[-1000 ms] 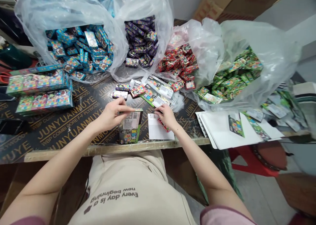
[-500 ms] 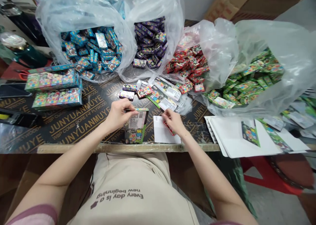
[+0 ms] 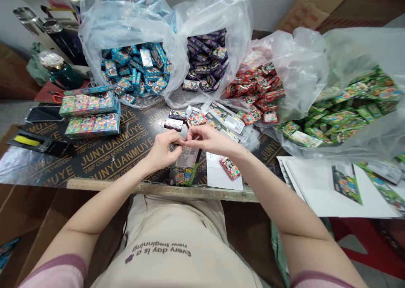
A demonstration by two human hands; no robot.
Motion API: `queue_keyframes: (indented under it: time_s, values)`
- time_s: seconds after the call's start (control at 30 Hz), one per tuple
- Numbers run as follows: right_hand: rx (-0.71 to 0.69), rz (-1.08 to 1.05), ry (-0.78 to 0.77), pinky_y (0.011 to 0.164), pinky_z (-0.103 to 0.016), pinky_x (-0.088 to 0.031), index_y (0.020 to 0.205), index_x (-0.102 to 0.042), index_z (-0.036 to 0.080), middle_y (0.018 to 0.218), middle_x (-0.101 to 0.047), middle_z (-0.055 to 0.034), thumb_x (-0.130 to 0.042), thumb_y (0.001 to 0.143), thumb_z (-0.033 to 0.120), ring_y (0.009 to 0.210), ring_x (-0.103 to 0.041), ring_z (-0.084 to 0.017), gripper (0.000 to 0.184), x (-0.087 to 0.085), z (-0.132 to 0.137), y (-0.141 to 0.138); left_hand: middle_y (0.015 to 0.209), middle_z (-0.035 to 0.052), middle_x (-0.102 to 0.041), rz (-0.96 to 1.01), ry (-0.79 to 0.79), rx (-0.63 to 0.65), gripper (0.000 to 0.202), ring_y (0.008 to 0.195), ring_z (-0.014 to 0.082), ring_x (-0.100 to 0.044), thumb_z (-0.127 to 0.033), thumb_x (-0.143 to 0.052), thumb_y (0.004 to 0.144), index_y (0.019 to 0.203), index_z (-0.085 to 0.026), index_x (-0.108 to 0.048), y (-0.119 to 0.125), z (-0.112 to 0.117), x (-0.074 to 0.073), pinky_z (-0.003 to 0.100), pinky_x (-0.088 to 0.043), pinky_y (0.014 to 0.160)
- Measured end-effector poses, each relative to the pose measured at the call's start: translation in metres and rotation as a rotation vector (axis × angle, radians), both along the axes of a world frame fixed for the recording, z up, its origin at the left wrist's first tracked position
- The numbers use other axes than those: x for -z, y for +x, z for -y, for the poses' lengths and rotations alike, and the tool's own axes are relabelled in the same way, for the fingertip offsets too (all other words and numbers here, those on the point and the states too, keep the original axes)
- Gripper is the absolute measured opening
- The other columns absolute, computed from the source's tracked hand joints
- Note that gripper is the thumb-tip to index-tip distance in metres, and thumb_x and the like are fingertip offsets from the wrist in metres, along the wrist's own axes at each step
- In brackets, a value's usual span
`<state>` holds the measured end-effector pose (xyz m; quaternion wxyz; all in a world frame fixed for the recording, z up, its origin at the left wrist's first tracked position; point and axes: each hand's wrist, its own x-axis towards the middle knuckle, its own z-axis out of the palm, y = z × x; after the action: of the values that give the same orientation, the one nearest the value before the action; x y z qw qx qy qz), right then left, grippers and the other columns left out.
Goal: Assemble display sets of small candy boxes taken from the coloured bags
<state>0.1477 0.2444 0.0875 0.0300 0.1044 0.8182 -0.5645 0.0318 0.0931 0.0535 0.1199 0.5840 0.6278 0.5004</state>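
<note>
A black and green printed packet (image 3: 184,173) rests at the table's front edge, its upper end behind my hands. My left hand (image 3: 167,149) is closed in a pinch over that upper end. From the right, my right hand (image 3: 210,139) reaches across and meets it, thumb and fingers pinched together. Whatever lies between the fingertips is hidden. Under my right wrist, a small red box (image 3: 230,168) lies on a white card (image 3: 218,174). Just beyond my hands are two small purple boxes (image 3: 175,120) and another red box (image 3: 196,119).
Along the back stand plastic bags of blue boxes (image 3: 139,71), purple boxes (image 3: 207,60), red boxes (image 3: 257,87) and green boxes (image 3: 344,106). Wrapped packs (image 3: 91,113), a phone (image 3: 44,114) and a tape dispenser (image 3: 38,141) lie left. White sheets (image 3: 311,187) overhang the front right.
My right hand has left the red box on the white card and moved left and forward to meet my left hand at the packet's top. The whole view has shifted slightly.
</note>
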Motion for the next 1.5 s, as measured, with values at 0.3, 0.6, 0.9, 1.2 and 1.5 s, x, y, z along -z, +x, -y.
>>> queue_keyframes:
  time_s: [0.3,0.6,0.9,1.2,1.5]
  values:
    - [0.187,-0.004,-0.269,0.057,-0.023,-0.038,0.076,-0.05,0.019,0.062,-0.055,0.0045,-0.07,0.068,0.03,0.058,-0.051,-0.01,0.024,0.026,-0.002,-0.003,0.069,0.001,-0.062,-0.086,-0.003,-0.144,0.012,0.065,0.0137,-0.058,-0.022,-0.07,0.079,0.073,-0.016,-0.063,0.014,-0.005,0.01,0.025,-0.044,0.061]
    - [0.47,0.135,0.593,0.079,-0.036,-0.041,0.086,-0.065,0.018,0.082,-0.059,-0.006,-0.063,0.076,0.018,0.085,-0.055,-0.022,0.009,0.105,-0.034,0.077,0.094,0.0092,-0.061,-0.578,-0.314,-0.256,0.02,0.094,0.0268,-0.057,-0.034,-0.061,0.086,0.099,-0.021,-0.07,-0.045,0.023,0.017,0.043,-0.048,0.085]
    - [0.402,0.072,0.601,0.08,-0.035,-0.041,0.073,-0.06,0.019,0.083,-0.06,-0.0075,-0.058,0.078,0.013,0.086,-0.054,-0.022,0.008,0.137,-0.02,0.098,0.102,0.0105,-0.062,-0.662,-0.743,0.498,0.066,0.098,0.0309,-0.058,-0.034,-0.09,0.046,0.103,-0.018,-0.063,-0.02,-0.005,0.058,0.044,-0.043,0.088]
    - [0.543,0.017,0.465,0.067,-0.032,-0.045,0.086,-0.047,0.022,0.076,-0.059,-0.0032,-0.044,0.089,0.025,0.066,-0.055,-0.018,0.005,0.134,-0.024,0.108,0.083,-0.001,-0.064,0.148,-0.342,0.217,0.037,0.07,0.0132,-0.059,-0.027,-0.065,0.081,0.117,-0.021,-0.057,-0.032,-0.002,0.01,0.024,-0.045,0.067]
    - [0.666,-0.386,-0.084,0.085,-0.036,-0.053,0.122,-0.041,0.028,0.107,-0.065,-0.0061,-0.061,0.084,0.048,0.097,-0.066,-0.019,0.047,0.067,0.025,0.051,0.092,0.0055,-0.069,0.416,-0.129,0.006,0.027,0.083,0.0166,-0.063,-0.033,-0.072,0.078,0.098,-0.017,-0.067,-0.005,0.007,0.028,0.029,-0.05,0.078]
